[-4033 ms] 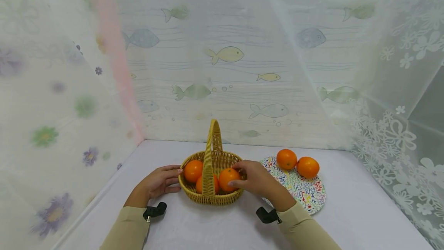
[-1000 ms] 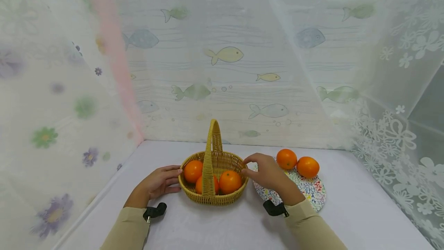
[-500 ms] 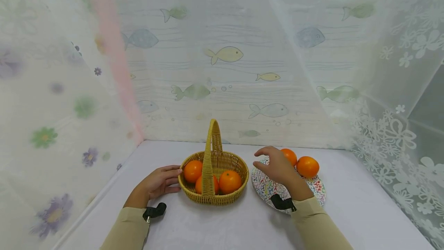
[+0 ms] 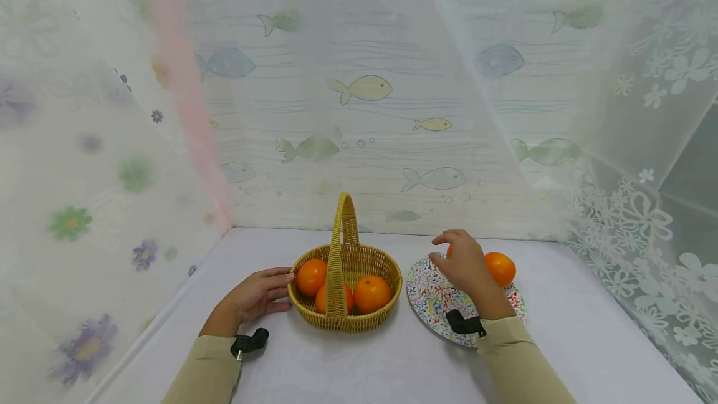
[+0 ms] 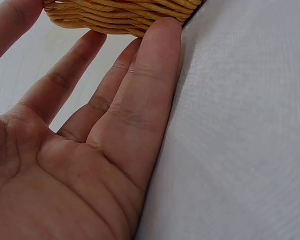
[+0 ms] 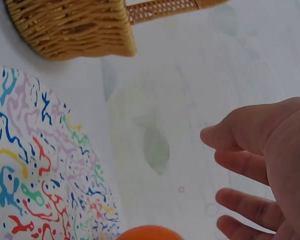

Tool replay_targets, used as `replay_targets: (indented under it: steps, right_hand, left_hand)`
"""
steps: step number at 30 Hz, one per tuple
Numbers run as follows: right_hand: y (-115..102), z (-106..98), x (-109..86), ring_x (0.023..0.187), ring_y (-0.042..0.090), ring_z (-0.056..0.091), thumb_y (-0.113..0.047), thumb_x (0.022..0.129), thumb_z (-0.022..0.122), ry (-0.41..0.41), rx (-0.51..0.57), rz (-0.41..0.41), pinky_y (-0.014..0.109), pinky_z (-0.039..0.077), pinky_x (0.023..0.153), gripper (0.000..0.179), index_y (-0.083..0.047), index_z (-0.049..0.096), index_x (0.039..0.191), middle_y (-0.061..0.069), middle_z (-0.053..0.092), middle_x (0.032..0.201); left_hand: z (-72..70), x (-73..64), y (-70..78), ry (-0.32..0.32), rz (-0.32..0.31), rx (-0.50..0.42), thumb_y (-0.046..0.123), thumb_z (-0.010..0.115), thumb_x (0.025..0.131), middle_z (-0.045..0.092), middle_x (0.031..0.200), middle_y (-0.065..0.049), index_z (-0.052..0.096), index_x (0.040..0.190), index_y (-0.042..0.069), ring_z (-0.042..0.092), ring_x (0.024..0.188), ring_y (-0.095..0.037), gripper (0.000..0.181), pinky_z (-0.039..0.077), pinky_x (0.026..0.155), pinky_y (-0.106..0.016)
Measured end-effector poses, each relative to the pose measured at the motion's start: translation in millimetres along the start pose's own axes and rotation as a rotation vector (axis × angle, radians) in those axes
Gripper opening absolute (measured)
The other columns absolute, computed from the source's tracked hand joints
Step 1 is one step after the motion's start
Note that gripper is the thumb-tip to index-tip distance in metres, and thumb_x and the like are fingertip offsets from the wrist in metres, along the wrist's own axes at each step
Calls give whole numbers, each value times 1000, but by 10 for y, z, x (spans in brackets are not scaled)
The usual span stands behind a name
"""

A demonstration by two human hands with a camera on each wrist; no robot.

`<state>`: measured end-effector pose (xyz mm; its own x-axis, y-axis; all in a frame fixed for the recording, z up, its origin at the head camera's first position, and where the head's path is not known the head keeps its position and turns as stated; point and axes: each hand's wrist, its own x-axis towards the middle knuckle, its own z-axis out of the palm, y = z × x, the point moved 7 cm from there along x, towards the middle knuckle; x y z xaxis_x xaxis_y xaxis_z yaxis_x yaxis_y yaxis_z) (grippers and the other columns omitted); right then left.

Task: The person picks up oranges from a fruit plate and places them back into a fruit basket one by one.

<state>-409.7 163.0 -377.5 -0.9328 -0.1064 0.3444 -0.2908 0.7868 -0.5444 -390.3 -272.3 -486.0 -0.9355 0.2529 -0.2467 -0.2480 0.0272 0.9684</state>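
Observation:
A yellow wicker basket (image 4: 353,323) with a tall handle stands mid-table, holding an orange (image 4: 311,277) at its left, another behind the handle's foot, and a third orange (image 4: 373,295) at its right. My left hand (image 4: 255,297) rests on the table, its straight fingers touching the basket's left side; the left wrist view shows fingertips against the weave. My right hand (image 4: 464,260) hangs over the speckled round plate (image 4: 432,295), thumb and fingers apart with nothing between them. Behind that hand one orange (image 4: 450,251) is mostly hidden, and beside it lies another orange (image 4: 500,269).
A white cloth covers the table (image 4: 359,366). A fish-print curtain (image 4: 364,142) hangs along the back edge, with a flowered curtain (image 4: 84,223) at left and a lace one (image 4: 645,223) at right. Black wrist cameras sit on both wrists.
My right hand has let go of the right-hand orange in the basket and moved right, over the plate towards its two oranges. The left hand stays at the basket.

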Motion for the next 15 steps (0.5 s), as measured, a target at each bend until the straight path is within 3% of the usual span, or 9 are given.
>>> replay_targets:
  steps: [8, 15]
  right_hand:
    - [142, 19, 19, 139, 50, 42, -22, 93, 75, 27, -11, 71, 65, 45, 110, 32, -8, 73, 122, 25, 49, 151]
    - [258, 38, 2, 137, 56, 39, -23, 90, 75, 22, -87, 151, 68, 51, 100, 43, -7, 69, 129, 29, 40, 155]
  left_hand:
    - [-17, 3, -6, -3, -5, -10, 34, 67, 102, 70, 129, -4, 38, 156, 0, 71, 111, -18, 70, 61, 95, -43]
    - [-12, 10, 4, -14, -4, -6, 35, 66, 102, 70, 130, -3, 37, 156, 0, 71, 112, -18, 70, 61, 95, -43]
